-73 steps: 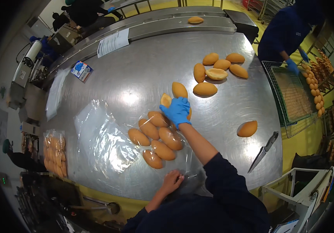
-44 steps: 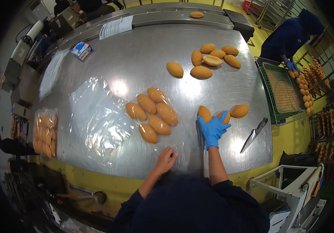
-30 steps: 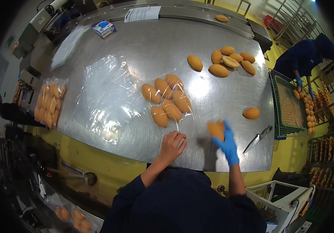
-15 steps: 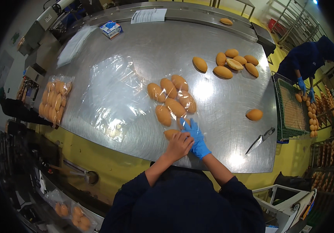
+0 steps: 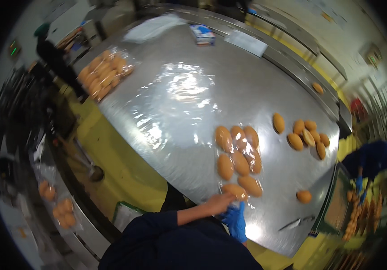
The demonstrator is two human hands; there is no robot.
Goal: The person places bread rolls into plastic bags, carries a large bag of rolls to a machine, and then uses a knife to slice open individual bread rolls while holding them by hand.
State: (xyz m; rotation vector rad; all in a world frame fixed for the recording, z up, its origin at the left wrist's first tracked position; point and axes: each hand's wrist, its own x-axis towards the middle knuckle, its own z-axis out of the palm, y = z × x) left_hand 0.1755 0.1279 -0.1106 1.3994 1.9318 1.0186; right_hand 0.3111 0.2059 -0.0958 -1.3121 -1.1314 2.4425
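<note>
A: The right hand in its blue glove [image 5: 235, 221] has pulled back toward the person; the two nearest buns [image 5: 250, 186] have gone up close to the other six.

B: So the clear bag [image 5: 235, 178] is fuller now?

A: Yes; I count eight buns in it, in rows of three, three and two; it lies flat on the steel table [image 5: 274, 184].

B: What have the hands got?

A: The bare left hand [image 5: 218, 204] has bent fingers at the nearest bun; I can't tell if they pinch the plastic; the glove is bunched and blurry, so I can't tell how open it is or what it has.

B: And past that?

A: One knife [image 5: 297, 222]; one lone bun [image 5: 303, 196]; shiny flat bags [image 5: 180, 117], too glary to count; eight loose buns [image 5: 295, 141], seven huddled, one just apart; one packed bag [image 5: 105, 74]; one small box [image 5: 202, 35]; one paper sheet [image 5: 246, 42]; one far bun [image 5: 317, 87] on the ledge.
</note>
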